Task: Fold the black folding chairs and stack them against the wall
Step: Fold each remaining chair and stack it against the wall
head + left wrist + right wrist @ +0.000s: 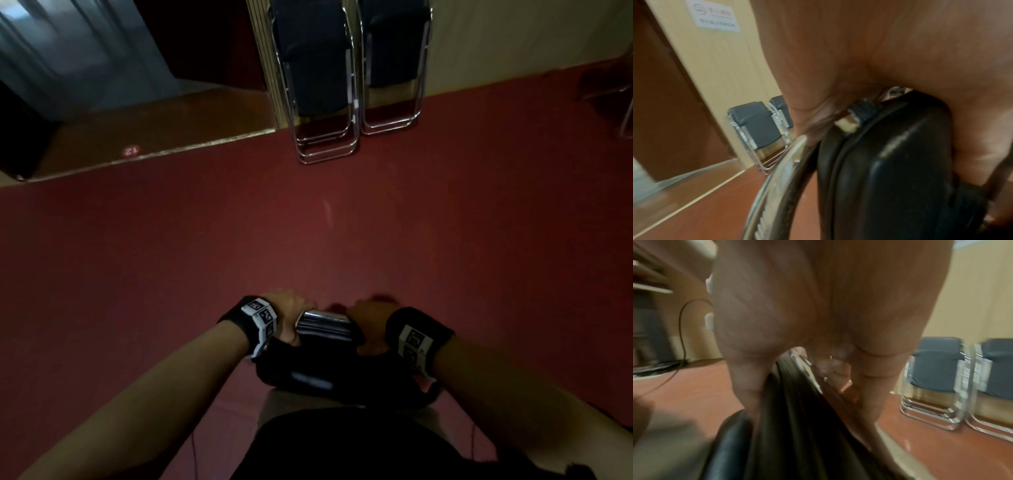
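Observation:
I hold a folded black chair (325, 346) upright in front of me, seen from above. My left hand (291, 308) grips its top left corner, fingers curled over the chrome frame and black pad (890, 162). My right hand (370, 315) grips the top right corner, thumb on the pad (789, 410) and fingers over the frame. Two stacks of folded black chairs (315, 78) (394, 65) lean against the cream wall ahead; they also show in the left wrist view as folded chairs (756, 125) and in the right wrist view as folded chairs (937, 366).
Dark red floor (308, 222) lies between me and the stacks. A raised wooden step (137, 137) with a round red sticker sits at the left, beside a dark doorway. Another chrome chair leg (627, 116) shows at the far right. A cable (682, 331) hangs at the left of the right wrist view.

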